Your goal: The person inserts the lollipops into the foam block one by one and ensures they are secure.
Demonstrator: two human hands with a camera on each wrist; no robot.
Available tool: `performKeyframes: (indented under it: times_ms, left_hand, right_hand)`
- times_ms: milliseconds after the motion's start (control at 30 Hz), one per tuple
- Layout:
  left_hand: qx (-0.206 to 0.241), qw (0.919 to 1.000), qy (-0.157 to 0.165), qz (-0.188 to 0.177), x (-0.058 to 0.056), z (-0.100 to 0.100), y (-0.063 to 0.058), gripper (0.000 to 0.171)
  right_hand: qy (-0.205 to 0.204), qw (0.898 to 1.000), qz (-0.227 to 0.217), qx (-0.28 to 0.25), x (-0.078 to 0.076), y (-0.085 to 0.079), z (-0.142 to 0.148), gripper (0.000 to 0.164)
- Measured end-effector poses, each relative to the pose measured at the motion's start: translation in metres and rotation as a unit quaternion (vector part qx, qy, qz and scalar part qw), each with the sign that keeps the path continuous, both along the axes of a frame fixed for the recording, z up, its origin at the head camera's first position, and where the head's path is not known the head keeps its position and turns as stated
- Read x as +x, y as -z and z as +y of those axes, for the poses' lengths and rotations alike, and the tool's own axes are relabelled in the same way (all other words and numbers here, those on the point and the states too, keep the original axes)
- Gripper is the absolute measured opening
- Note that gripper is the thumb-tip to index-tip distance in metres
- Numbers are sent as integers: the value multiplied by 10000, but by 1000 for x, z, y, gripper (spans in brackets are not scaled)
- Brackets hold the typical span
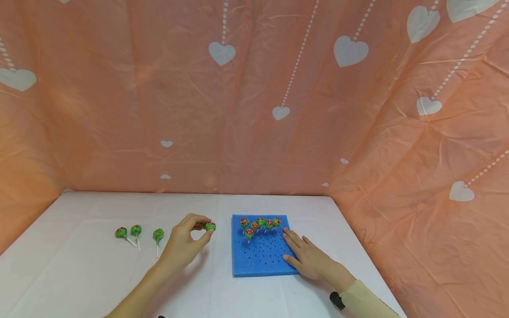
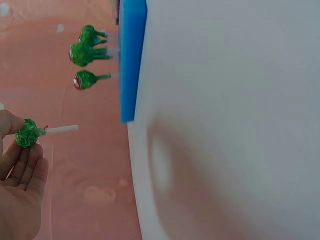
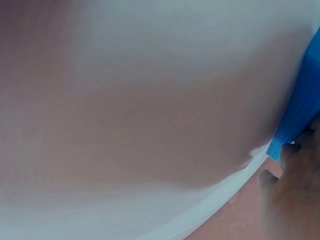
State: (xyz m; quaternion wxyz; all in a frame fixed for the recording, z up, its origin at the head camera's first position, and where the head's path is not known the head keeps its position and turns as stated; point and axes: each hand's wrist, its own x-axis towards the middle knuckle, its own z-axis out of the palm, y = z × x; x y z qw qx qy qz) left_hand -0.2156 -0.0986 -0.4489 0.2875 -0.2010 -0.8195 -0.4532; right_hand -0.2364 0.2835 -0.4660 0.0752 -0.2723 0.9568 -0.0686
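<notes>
Between thumb and fingers, my left hand (image 1: 184,240) pinches a lollipop (image 1: 210,226) by its green-wrapped head, just left of the blue foam board (image 1: 258,263). In the left wrist view this lollipop (image 2: 29,134) has its white stick pointing toward the table side, free of the board. Several green-and-red lollipops (image 1: 249,233) stand upright in the far part of the board, which is dotted with small holes. My right hand (image 1: 314,260) rests on the board's right edge with its fingers extended; the right wrist view shows its fingers at the blue edge.
Three more lollipops lie on the white table (image 1: 79,274) at the left: one lollipop (image 1: 121,232), a second lollipop (image 1: 136,230) beside it, and a third lollipop (image 1: 158,234) closer to my left wrist. An orange curtain (image 1: 254,154) with white hearts hangs behind the table.
</notes>
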Motion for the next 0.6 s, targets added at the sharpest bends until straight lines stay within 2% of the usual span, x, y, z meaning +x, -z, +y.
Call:
performKeyframes:
  times_ms: [467,600]
  left_hand:
    - [414,9972,348,-523,1,42,-7,29]
    - [499,9960,478,-558,0,52,-9,28]
  right_hand:
    - [-25,10000,1,-60,0,1,1,76]
    - [-11,10000,-9,-51,0,1,1,76]
